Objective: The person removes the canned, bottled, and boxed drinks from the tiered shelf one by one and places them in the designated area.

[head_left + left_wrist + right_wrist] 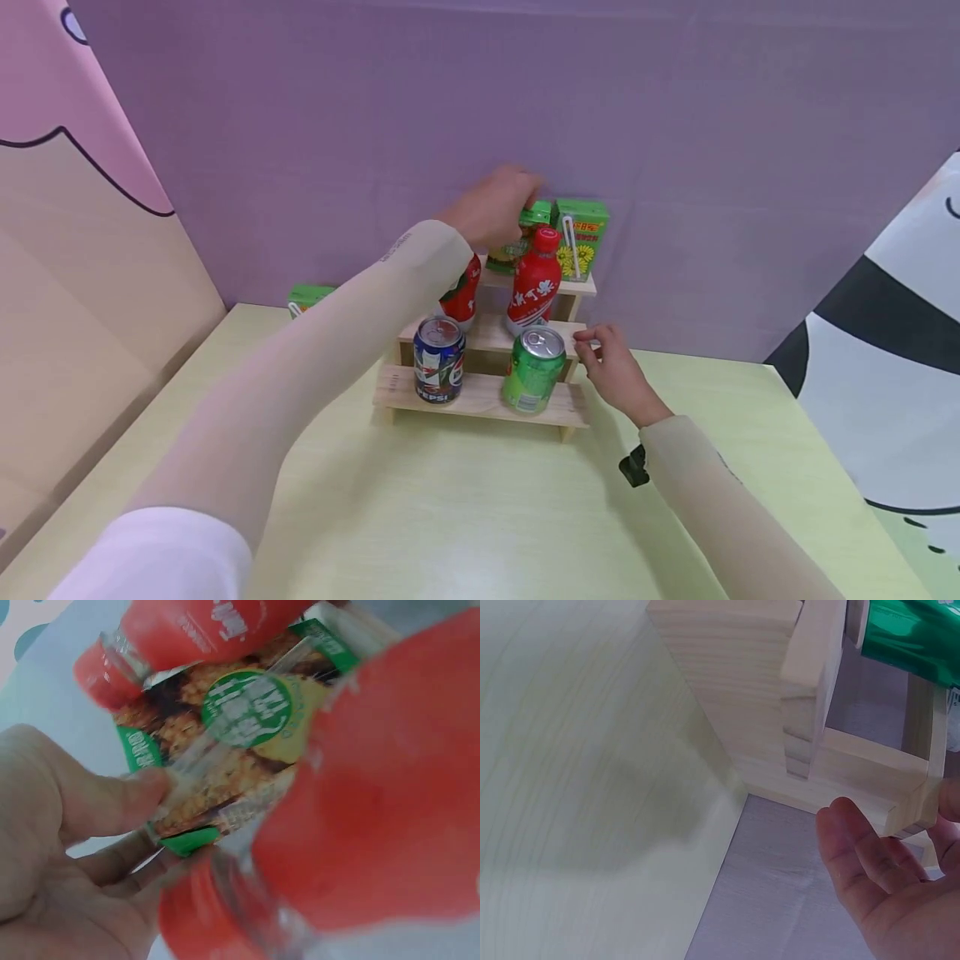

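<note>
Left hand (491, 208): at the top tier of the three-tier wooden shelf (477, 397), holding a green-and-brown pack (225, 739). Thumb on the pack's face, other fingers behind it, so clamped. Pack has a round green label and a clear strip running diagonally across the front. Sits at the left of the top tier; can't tell if its base is bearing on the board.

Right hand (617, 371): at the right end of the middle tier, thumb and forefinger pinching the board end, remaining fingers loosely bent below it. Black device (635, 467) under that wrist.

Rest of the shelf:
- Top tier, right: green drink carton (581, 242) with yellow flowers, white straw on its face, just beside the pack.
- Middle tier: two red bottles with red caps, one right of centre (534, 283), one at left (467, 292) partly hidden by the left arm.
- Bottom tier: blue Pepsi can (439, 367) left, green can (534, 375) right, both upright, apart.

Shelf stands on the pale table (450, 517), near the purple backdrop (450, 100). Another green carton (309, 294) at far left, mostly behind the left sleeve (300, 367).
</note>
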Action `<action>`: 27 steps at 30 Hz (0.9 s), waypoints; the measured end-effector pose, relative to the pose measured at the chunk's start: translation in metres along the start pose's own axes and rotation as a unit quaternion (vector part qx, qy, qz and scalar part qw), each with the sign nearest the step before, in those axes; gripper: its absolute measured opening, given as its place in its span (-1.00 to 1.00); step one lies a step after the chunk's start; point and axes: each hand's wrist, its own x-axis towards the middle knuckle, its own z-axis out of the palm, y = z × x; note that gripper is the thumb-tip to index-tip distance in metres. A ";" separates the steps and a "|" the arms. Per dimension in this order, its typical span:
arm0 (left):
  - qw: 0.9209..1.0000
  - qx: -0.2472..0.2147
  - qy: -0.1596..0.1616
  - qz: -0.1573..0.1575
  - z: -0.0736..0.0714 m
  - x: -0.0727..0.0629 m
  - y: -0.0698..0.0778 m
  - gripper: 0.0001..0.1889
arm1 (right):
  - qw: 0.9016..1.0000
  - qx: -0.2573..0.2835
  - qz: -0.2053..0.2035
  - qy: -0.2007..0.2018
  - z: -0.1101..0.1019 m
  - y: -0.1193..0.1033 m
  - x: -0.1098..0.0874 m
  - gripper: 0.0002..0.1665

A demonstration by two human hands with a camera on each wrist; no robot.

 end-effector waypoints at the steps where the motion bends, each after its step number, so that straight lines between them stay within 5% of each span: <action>1: 1.000 -0.003 0.005 -0.005 -0.001 0.000 -0.002 -0.70 | 1.000 0.000 0.001 -0.001 0.000 0.000 0.000 -0.71; 14: 0.991 -0.041 0.129 0.000 -0.038 -0.028 -0.042 -0.67 | 1.000 0.003 0.003 0.000 -0.006 0.005 0.002 -0.69; 21: 0.983 -0.059 0.172 -0.006 -0.054 -0.064 -0.074 -0.71 | 1.000 0.006 0.002 -0.004 -0.006 0.006 0.001 -0.69; 27: 0.983 -0.046 0.177 -0.026 -0.062 -0.097 -0.104 -0.69 | 1.000 0.004 -0.004 -0.002 -0.006 0.006 0.001 -0.69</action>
